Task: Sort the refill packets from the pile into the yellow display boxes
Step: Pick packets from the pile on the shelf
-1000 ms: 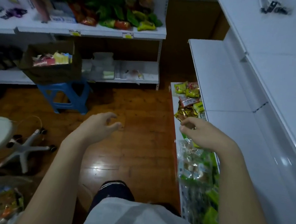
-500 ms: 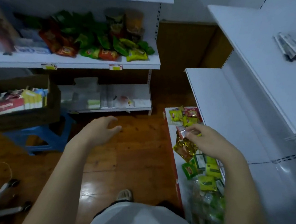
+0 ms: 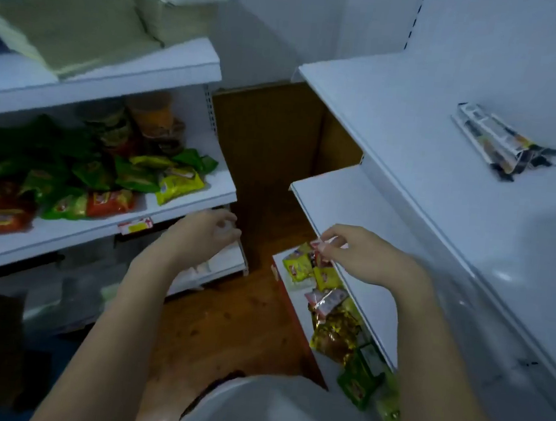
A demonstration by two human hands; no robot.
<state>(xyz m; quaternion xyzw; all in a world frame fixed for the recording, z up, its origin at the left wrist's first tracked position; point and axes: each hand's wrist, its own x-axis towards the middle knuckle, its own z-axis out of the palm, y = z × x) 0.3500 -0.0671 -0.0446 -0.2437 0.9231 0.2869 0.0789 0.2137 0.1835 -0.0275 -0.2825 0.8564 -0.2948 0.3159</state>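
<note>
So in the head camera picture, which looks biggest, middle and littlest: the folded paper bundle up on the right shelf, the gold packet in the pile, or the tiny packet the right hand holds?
1. Folded paper bundle
2. Gold packet, a bit smaller; it lies nearer the camera, so this gap is unsure.
3. Small packet pinched by the right hand, clearly littlest.

White shelves carried green, yellow and orange-red packets on the left, yellow, gold and green packets low on the right, above a brown wooden floor, with a black-and-white printed bundle higher up.
</note>
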